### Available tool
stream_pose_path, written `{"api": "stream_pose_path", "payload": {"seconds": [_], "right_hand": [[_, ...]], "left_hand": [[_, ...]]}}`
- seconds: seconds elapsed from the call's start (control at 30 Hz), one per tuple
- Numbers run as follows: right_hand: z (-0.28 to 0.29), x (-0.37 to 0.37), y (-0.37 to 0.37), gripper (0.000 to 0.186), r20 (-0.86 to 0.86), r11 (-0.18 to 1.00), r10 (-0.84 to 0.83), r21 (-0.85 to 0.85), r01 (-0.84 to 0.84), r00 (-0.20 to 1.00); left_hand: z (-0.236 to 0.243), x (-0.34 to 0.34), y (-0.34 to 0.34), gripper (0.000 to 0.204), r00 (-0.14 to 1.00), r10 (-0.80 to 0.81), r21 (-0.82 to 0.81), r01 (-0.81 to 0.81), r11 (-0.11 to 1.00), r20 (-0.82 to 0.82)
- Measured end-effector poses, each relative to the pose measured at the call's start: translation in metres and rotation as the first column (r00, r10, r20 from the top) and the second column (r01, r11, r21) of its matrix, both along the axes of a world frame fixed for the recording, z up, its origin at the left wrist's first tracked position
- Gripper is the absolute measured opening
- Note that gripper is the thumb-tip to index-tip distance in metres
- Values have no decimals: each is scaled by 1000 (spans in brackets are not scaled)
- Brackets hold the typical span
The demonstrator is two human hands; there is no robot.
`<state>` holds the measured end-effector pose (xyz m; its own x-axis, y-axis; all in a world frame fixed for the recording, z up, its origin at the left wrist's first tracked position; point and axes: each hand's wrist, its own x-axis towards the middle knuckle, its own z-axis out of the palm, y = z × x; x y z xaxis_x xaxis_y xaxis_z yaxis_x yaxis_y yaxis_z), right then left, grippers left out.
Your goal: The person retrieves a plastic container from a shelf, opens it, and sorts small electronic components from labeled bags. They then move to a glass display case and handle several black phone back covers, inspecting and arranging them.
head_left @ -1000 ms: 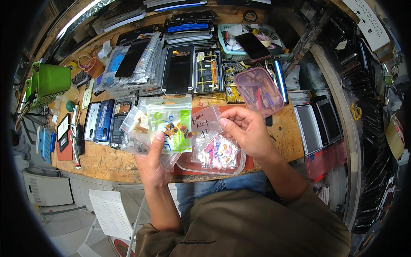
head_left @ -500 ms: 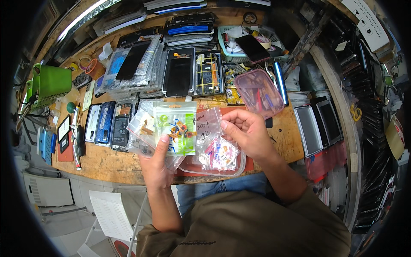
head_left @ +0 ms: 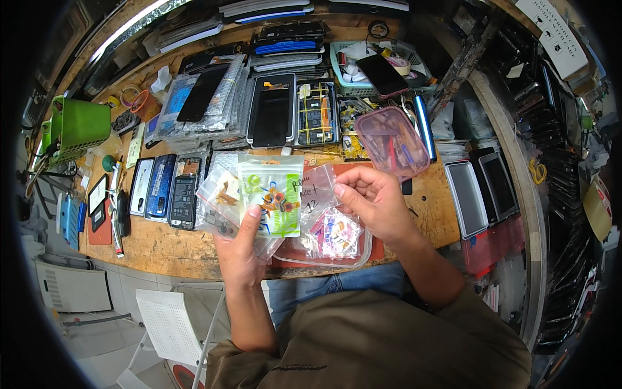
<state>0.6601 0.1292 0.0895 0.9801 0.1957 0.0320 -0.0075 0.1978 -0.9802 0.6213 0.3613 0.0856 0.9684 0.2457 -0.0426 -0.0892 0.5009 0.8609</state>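
Note:
My left hand [head_left: 241, 249] is closed on several small plastic bags: a green-and-white bag [head_left: 269, 181] with orange flex parts and blue scribble, and a clear red-seal bag [head_left: 217, 198] with small parts behind it. My right hand [head_left: 372, 204] pinches the top corner of a clear bag [head_left: 311, 185] with black handwriting, which the green bag partly overlaps. Beneath them a clear plastic box [head_left: 353, 259] holds more small bags with pink and white contents, on a red mat [head_left: 379, 251].
Phones in trays [head_left: 269, 107], bagged screen stacks [head_left: 214, 97], a teal basket [head_left: 343, 61] and a pink-lidded box [head_left: 395, 139] line the back. Opened phones [head_left: 184, 191], tools and a green basket [head_left: 78, 123] lie left. Empty-looking trays [head_left: 463, 198] stand right, near a white folding chair [head_left: 165, 324] below.
My left hand and its bags have shifted right and slightly down, the green bag overlapping more of the handwritten bag. My right hand keeps its pinch on the bag.

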Motion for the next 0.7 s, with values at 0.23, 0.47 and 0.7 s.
{"api": "stream_pose_path", "payload": {"seconds": [0.23,0.47,0.7], "right_hand": [[-1,0,-2,12,11,1000,8,-22,-8,1000],[-2,0,-3,14,14,1000,4,-21,-4,1000],[-4,0,-2,14,28,1000,-8,-12,8,1000]], "left_hand": [[1,0,-2,65,998,24,28,-22,999,-53],[2,0,-2,66,999,15,20,-14,1000,-50],[1,0,-2,66,1000,7,4,-7,1000,-29]]}}
